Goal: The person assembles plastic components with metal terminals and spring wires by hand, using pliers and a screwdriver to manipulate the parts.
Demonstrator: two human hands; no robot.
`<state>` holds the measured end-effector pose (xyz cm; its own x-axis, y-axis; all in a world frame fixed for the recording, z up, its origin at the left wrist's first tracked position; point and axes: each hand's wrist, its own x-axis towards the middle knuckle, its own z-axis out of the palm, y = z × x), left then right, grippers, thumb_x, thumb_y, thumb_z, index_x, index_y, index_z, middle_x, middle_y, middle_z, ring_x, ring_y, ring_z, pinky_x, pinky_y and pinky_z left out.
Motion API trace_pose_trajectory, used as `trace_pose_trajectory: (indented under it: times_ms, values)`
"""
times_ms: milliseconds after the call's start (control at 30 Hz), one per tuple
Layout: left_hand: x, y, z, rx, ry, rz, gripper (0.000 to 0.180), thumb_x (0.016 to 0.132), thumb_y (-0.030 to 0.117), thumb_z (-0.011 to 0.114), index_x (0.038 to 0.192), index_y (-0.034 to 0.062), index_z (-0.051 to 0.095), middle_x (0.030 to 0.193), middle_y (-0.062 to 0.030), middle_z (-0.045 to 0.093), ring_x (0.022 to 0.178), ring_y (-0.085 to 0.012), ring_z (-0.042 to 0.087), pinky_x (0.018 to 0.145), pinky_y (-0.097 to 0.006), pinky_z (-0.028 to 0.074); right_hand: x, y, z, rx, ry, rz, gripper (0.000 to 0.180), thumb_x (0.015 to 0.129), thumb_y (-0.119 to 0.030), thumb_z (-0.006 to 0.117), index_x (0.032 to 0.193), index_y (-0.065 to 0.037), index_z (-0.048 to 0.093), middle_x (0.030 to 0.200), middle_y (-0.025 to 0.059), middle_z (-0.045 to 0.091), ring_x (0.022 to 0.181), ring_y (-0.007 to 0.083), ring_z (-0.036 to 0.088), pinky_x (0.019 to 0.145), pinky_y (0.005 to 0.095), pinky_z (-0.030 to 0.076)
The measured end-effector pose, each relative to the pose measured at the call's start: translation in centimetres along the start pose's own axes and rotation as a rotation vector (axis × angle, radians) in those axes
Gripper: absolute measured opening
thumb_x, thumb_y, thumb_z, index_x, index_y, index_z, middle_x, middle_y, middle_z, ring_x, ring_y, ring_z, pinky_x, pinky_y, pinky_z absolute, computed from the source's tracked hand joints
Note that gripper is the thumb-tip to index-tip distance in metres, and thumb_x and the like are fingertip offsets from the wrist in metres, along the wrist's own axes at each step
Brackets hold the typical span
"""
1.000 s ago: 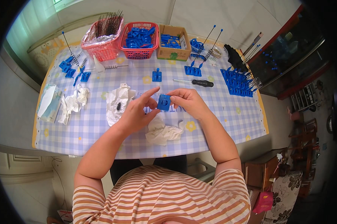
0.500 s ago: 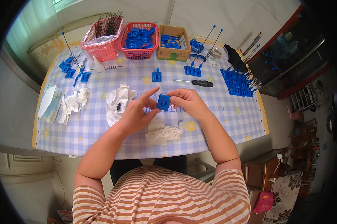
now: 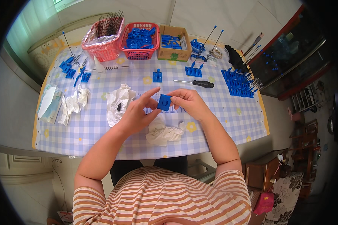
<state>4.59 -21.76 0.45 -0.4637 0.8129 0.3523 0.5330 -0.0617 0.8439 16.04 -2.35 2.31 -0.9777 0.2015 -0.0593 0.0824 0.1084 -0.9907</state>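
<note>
Between my hands, above the near middle of the table, is a small blue plastic plate point(image 3: 164, 102) with a round cut-out shape on its face. My right hand point(image 3: 187, 102) pinches its right edge between thumb and fingers. At the plate's lower left edge, my left hand point(image 3: 142, 110) holds on with the thumb and a curled finger, its index finger raised. Crumpled white tissue point(image 3: 164, 134) lies just below the hands. Beyond them stands a blue plastic piece point(image 3: 157, 76) with a small knob on top. A screwdriver with a black handle point(image 3: 203, 84) rests to its right.
Along the back stand a red bin of black springs point(image 3: 101, 47), a red basket of blue parts point(image 3: 139, 54) and a cardboard box point(image 3: 172, 55). Blue assemblies with springs point(image 3: 238, 84) crowd the right. A tissue pack point(image 3: 50, 105) and crumpled tissue point(image 3: 118, 99) lie left.
The blue plate has tilted slightly in my fingers. Both hands stay in nearly the same place.
</note>
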Motion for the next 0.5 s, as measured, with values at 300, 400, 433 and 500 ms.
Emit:
trace_pose_trajectory:
  times_ms: [300,400,433,500]
  values:
    - [-0.02,0.02,-0.04,-0.005,-0.004,-0.013,0.070,0.077,-0.003,0.069,0.140,0.0095,0.042,0.087,-0.0067,0.067,0.080,-0.0148,0.064,0.078,-0.031,0.051,0.09,0.20,-0.09,-0.026,-0.003,-0.016,0.025,0.091,-0.019,0.061,0.108,-0.003,0.067,0.085,0.0006,0.069,0.069,0.0069,0.058,0.060,0.0219,0.045]
    - [-0.02,0.00,-0.02,-0.005,-0.003,-0.003,0.070,0.077,-0.003,0.069,0.140,0.0096,0.042,0.087,-0.0068,0.067,0.080,-0.0149,0.064,0.078,-0.031,0.051,0.10,0.43,-0.13,-0.007,-0.010,-0.019,0.025,0.091,-0.019,0.061,0.109,-0.003,0.067,0.085,0.0006,0.069,0.069,0.0069,0.058,0.060,0.0220,0.045]
    - [-0.02,0.04,-0.01,-0.005,-0.003,-0.003,0.070,0.077,-0.003,0.069,0.140,0.0096,0.042,0.087,-0.0068,0.067,0.080,-0.0149,0.064,0.078,-0.031,0.051,0.10,0.44,-0.14,-0.007,-0.010,-0.019,0.025,0.091,-0.019,0.061,0.109,-0.003,0.067,0.085,0.0006,0.069,0.069,0.0069,0.058,0.060,0.0220,0.045]
    - [0.00,0.08,0.03,-0.008,0.000,0.000,0.070,0.077,-0.003,0.069,0.140,0.0097,0.042,0.087,-0.0068,0.067,0.080,-0.0150,0.065,0.078,-0.031,0.051,0.10,0.47,-0.20,-0.014,-0.009,-0.023,0.025,0.091,-0.020,0.062,0.109,-0.003,0.067,0.085,0.0006,0.069,0.069,0.0068,0.058,0.060,0.0220,0.045]
